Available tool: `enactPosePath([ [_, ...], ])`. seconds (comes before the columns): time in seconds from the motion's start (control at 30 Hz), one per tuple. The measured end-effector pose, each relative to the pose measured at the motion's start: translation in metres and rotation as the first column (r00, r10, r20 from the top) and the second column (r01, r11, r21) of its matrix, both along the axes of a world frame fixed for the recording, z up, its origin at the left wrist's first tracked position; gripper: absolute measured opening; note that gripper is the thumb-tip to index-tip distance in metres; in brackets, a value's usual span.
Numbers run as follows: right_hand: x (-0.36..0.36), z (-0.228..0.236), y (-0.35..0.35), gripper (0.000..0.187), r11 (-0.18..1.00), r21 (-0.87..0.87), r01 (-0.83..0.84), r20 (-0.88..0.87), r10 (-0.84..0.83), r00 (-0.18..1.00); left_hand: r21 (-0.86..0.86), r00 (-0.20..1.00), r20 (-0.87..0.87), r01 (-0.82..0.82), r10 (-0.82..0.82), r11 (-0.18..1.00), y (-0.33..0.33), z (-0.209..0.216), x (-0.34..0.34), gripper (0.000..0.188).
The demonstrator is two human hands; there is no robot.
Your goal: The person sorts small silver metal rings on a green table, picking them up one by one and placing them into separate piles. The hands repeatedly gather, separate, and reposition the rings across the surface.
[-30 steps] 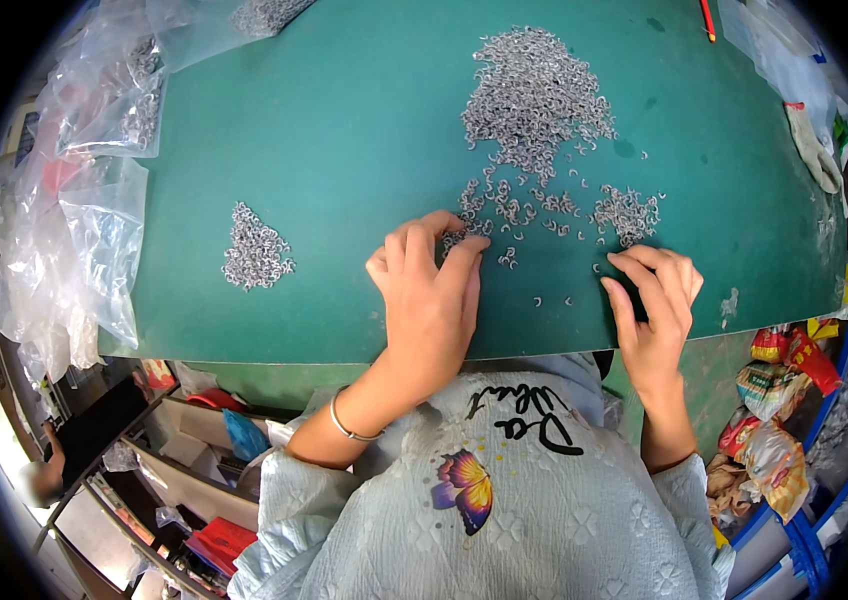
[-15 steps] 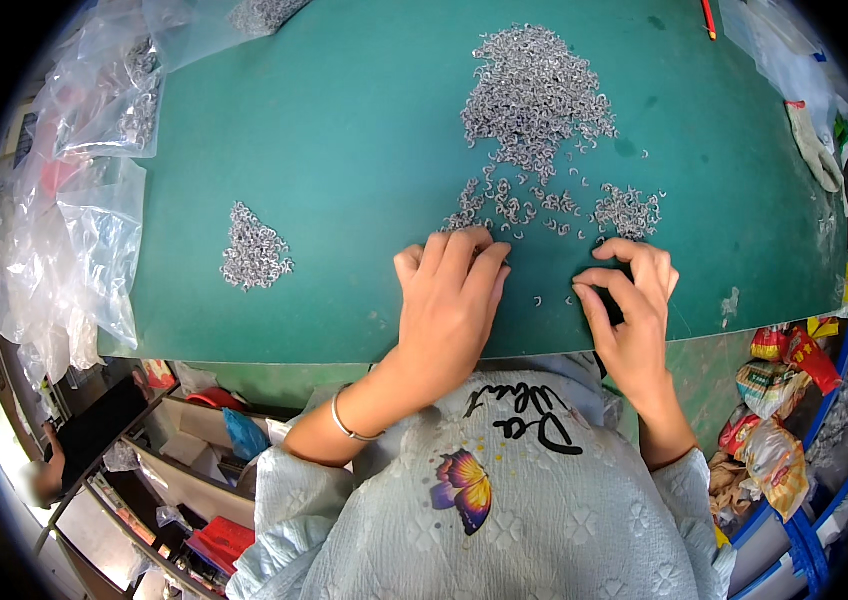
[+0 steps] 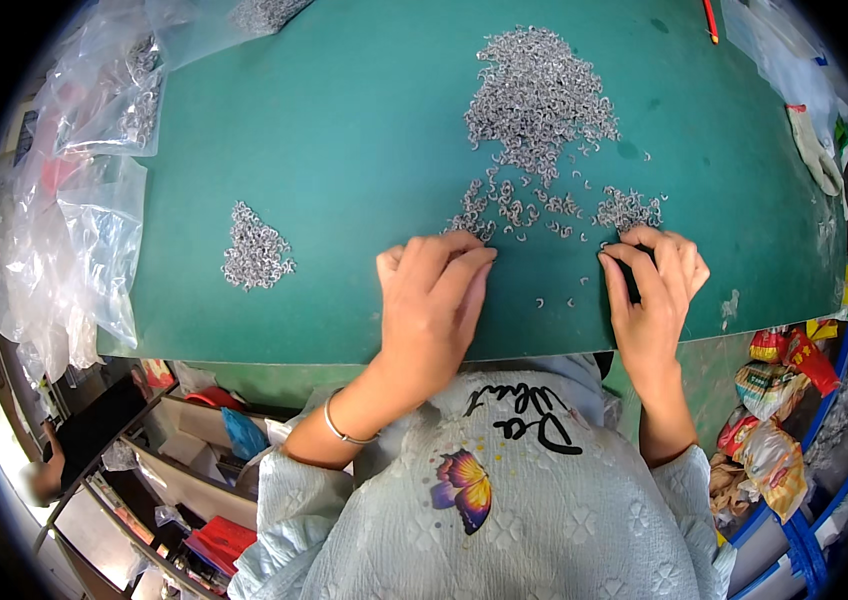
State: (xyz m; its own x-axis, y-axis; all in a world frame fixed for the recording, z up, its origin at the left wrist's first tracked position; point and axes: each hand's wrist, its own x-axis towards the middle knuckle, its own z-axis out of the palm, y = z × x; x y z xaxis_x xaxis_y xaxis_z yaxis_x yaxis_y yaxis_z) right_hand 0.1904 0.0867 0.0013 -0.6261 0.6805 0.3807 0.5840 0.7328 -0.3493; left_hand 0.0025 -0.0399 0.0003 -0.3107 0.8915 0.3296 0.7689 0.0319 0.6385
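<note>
My left hand [image 3: 434, 300] is closed, thumb and fingertips pressed together beside a small grey cluster [image 3: 470, 215] of C-shaped metal pieces; what the pinch holds is hidden. Thumb and forefinger of my right hand [image 3: 656, 290] meet in a pinch at a tiny C-shaped piece [image 3: 603, 245]. Its other fingers are curled at the near side of another cluster [image 3: 628, 208]. Between my hands a few single pieces lie apart, one of them a small C-shaped piece [image 3: 584, 281]. Beyond them spreads a large heap [image 3: 539, 100] of the same grey pieces.
A smaller heap [image 3: 256, 248] sits on the green tabletop [image 3: 344, 150] at the left. Clear plastic bags [image 3: 99, 240] cover the left edge. A glove [image 3: 814, 150] lies at the right edge, and colourful packets [image 3: 779, 385] are below it. Another person [image 3: 84, 445] is at the lower left.
My right hand has moved right and away from me, toward the right cluster. A single piece now lies where its fingertips were. My left hand has shifted slightly left.
</note>
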Motion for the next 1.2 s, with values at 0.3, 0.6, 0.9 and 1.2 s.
enactPosePath([
  [0.3,0.003,-0.004,-0.005,0.019,0.978,-0.025,-0.206,-0.088,0.203,0.975,0.027,0.998,0.049,0.043,-0.045,0.999,-0.001,0.004,0.007,0.029],
  [0.6,0.012,0.005,0.004,0.021,0.962,-0.073,-0.264,-0.099,0.257,0.961,-0.038,0.979,0.114,0.174,-0.169,0.984,-0.005,-0.003,0.022,0.026],
  [0.9,0.004,0.002,0.006,0.017,0.993,-0.067,-0.093,-0.035,0.091,0.995,-0.112,0.999,-0.016,-0.048,0.047,0.993,0.0,0.004,0.013,0.027],
  [1.2,0.002,0.0,0.002,0.014,0.979,-0.2,-0.043,-0.067,0.03,0.997,-0.094,1.0,-0.019,-0.003,0.002,0.996,0.0,-0.003,0.01,0.025],
])
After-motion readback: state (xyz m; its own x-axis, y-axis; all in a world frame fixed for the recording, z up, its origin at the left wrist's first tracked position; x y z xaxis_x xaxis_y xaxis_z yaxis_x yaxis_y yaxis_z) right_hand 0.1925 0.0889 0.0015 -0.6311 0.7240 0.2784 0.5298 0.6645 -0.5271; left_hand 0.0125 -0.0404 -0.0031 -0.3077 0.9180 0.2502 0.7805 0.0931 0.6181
